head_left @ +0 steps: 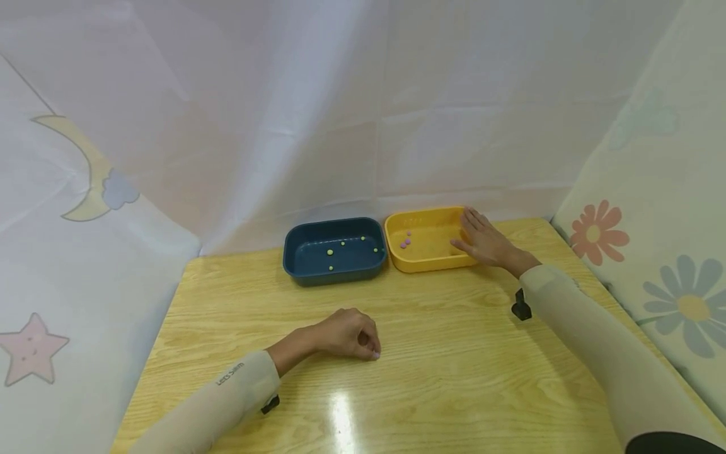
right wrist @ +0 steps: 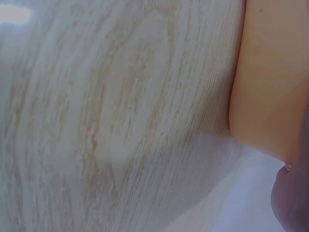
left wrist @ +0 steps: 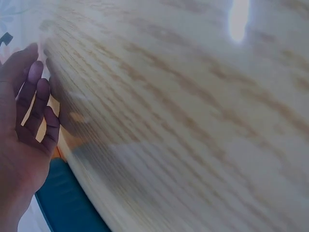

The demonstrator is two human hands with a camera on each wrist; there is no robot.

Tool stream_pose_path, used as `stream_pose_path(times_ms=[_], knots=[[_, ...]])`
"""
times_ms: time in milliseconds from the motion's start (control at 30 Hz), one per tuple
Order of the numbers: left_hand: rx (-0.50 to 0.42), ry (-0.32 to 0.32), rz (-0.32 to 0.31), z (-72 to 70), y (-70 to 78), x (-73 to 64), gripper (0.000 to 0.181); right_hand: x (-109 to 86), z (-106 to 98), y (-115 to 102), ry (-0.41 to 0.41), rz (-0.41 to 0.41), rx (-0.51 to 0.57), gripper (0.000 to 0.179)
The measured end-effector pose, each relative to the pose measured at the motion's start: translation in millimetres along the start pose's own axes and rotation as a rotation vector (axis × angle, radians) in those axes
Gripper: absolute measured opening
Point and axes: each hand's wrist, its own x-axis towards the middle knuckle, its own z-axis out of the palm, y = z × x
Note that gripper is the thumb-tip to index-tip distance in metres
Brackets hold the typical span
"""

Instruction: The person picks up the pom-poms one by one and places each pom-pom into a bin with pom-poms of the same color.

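Note:
Over the middle of the wooden table, my left hand (head_left: 350, 334) hangs with loosely bent fingers. In the left wrist view, gaps show between the fingers (left wrist: 36, 104), and no object is visible in them. My right hand (head_left: 484, 241) lies over the right end of the yellow basin (head_left: 433, 265), fingers straight and thumb apart from them. Part of the rim there is hidden by the hand. Pink-purple beads (head_left: 408, 241) sit toward the left of the basin. The right wrist view shows the basin's outer wall (right wrist: 270, 82) beside part of the hand.
A dark blue basin (head_left: 340, 275) stands left of the yellow one, close beside it, with several yellow-green beads (head_left: 330, 252) spread inside. Behind both hangs a pale cloth (head_left: 340, 126). More printed cloth borders the wooden table (head_left: 431, 353) at left and right.

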Motion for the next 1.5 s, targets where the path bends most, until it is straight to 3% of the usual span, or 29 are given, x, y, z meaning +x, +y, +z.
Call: stream_pose_path(times_ms=[333,500,933,1233,1500], knots=[[-0.098,0.105,0.091,-2.5,-6.7,4.3,0.003,2.0,-0.6,0.6,-0.014,0.010,-0.023,0.089],[-0.101,0.154,0.069,-7.1,-5.2,11.5,0.002,0.9,-0.8,-0.3,-0.008,0.011,-0.018,0.091],[-0.042,0.277,0.094,-34.0,-0.9,33.5,0.003,1.1,2.2,1.9,0.011,0.005,-0.013,0.091],[0.021,0.371,0.084,-59.5,-2.7,51.7,0.005,-0.1,-0.3,1.8,0.001,0.010,-0.033,0.089],[0.059,0.462,0.019,-79.7,-10.9,67.2,0.006,0.0,0.8,3.0,-0.010,0.002,-0.022,0.090]])
